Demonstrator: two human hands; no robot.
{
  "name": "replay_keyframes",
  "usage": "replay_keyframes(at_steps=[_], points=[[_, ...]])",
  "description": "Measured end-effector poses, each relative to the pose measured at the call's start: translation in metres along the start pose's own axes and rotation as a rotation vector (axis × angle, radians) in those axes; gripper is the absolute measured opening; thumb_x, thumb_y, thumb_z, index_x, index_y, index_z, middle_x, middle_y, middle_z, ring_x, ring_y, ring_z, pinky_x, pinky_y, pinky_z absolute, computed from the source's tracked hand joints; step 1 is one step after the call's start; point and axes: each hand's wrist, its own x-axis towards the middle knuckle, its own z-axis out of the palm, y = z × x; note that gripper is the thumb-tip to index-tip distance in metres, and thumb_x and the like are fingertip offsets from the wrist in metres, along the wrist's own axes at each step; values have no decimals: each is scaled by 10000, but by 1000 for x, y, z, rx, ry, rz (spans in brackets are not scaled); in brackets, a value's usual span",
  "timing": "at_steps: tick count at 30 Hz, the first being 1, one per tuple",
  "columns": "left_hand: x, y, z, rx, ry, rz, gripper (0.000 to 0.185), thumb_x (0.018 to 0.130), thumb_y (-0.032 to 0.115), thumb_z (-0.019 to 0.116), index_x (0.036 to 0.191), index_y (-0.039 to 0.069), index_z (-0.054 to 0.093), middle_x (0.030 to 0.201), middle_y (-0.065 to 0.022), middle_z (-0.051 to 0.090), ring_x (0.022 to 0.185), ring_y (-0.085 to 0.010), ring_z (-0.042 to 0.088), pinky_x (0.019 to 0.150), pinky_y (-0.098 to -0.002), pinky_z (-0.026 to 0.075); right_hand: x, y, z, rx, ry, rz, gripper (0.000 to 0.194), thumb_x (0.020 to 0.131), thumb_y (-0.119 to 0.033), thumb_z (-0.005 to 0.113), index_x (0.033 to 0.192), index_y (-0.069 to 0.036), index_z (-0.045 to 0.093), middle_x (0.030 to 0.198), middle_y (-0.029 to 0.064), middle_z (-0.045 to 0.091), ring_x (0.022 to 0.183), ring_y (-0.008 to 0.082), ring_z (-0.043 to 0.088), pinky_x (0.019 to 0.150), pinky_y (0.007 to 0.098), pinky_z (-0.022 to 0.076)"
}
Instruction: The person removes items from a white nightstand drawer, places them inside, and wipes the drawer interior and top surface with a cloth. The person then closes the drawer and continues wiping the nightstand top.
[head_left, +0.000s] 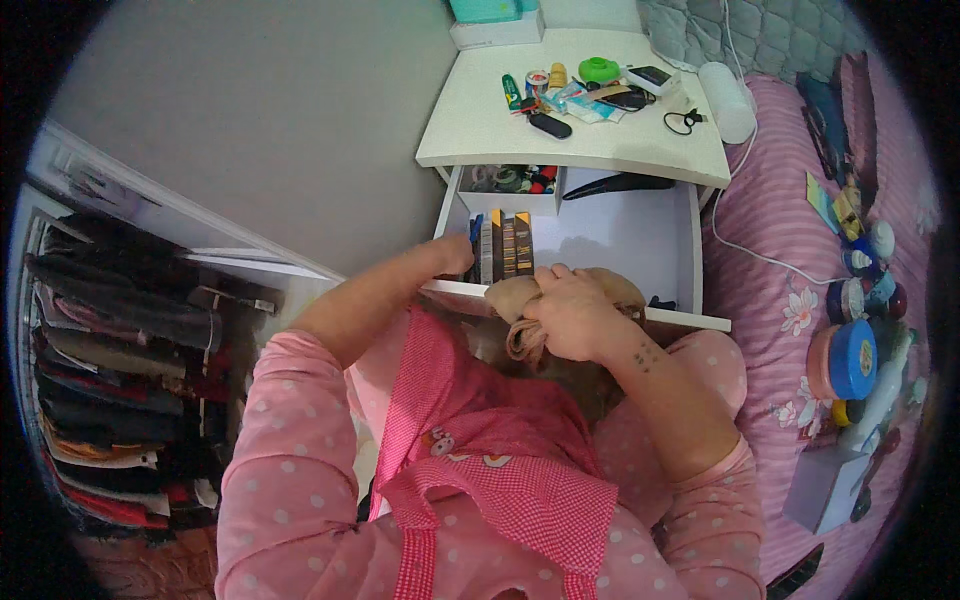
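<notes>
My right hand (574, 311) grips a tan rolled cloth bundle (527, 339), perhaps stockings, above the front edge of the pulled-out white drawer (660, 319). More beige cloth (514, 297) bulges out around its fingers. Inside the drawer's left front corner, my left hand (454, 255) reaches down beside a row of slim dark boxes (517, 244) with yellow ends and writing on them. Its fingertips are hidden, so whether they hold anything cannot be told. A white open box (510, 202) of small mixed items stands behind the row. Farther right lies a black curved object (619, 184).
Over the drawer juts a white tabletop (465, 142) with a green container (598, 70), a tube (511, 92) and cables. A bed with pink striped bedding (757, 225) borders the right, holding jars and a blue-lidded tub (855, 360). Clothes (120, 360) hang at left.
</notes>
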Motion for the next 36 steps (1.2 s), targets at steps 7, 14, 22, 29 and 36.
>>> replay_keyframes(at_steps=[7,14,22,29,36], points=[[-120,18,-72,-396,360,342,391,946,333,512,910,-25,663,764,-140,653,689,-225,619,710,-337,514,1,-2,0,17,-9,-20,241,709,-205,639,928,-128,704,1061,114,519,1061,289,475,906,410,401],[-308,115,-82,-761,464,1383,257,897,119,576,1124,0,590,810,-40,639,705,-131,607,633,-268,491,0,-2,6,77,51,-33,249,711,-191,634,941,-131,706,1038,126,526,1038,302,485,880,413,411],[-313,155,-69,-576,271,1629,261,885,117,575,1123,14,597,848,-63,644,753,-165,618,662,-285,496,-3,3,4,0,96,-39,190,686,-191,639,851,-119,699,1013,132,522,985,303,490,821,411,416],[-311,156,-69,-545,229,1622,265,875,116,574,1122,26,604,881,-83,648,795,-195,628,688,-300,499,-2,5,6,-1,101,-47,184,683,-186,637,842,-116,696,995,126,518,982,303,490,809,399,413],[-300,142,-81,-506,219,1519,270,864,115,573,1121,38,610,915,-103,652,837,-225,638,714,-315,503,4,3,13,-38,38,-83,267,706,-271,667,916,-108,692,1045,129,545,992,309,515,843,427,440]])
